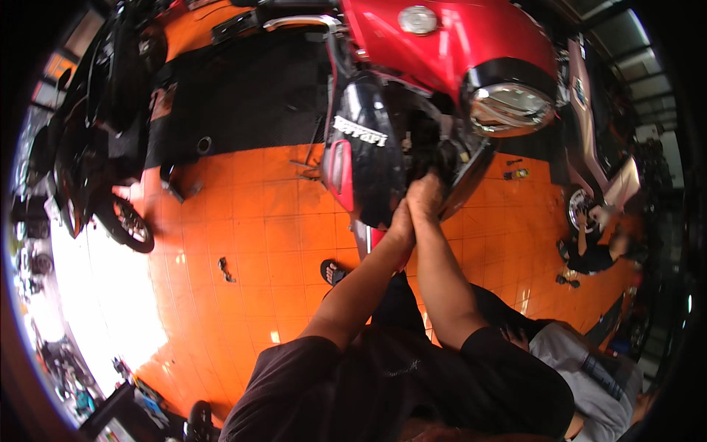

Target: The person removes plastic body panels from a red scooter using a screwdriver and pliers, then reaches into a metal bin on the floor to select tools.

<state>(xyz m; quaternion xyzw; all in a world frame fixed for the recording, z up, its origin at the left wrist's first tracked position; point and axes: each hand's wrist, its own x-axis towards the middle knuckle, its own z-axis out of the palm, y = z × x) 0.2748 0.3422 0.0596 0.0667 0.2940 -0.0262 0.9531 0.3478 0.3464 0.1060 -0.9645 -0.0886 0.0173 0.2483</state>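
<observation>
At left stands one black motorcycle [96, 121]; next, one small dark part [224, 270] lies on the orange floor [250, 214]. In the middle is one red scooter [482, 44] with one black panel [379, 180] at its front; at that panel's edge, two hands meet, the left hand [401, 219] against the right hand [426, 194]. Their fingers are hidden, so I cannot tell how open they are or what they hold. Farther right are one pale scooter [585, 125] and two other people [589, 258].
</observation>
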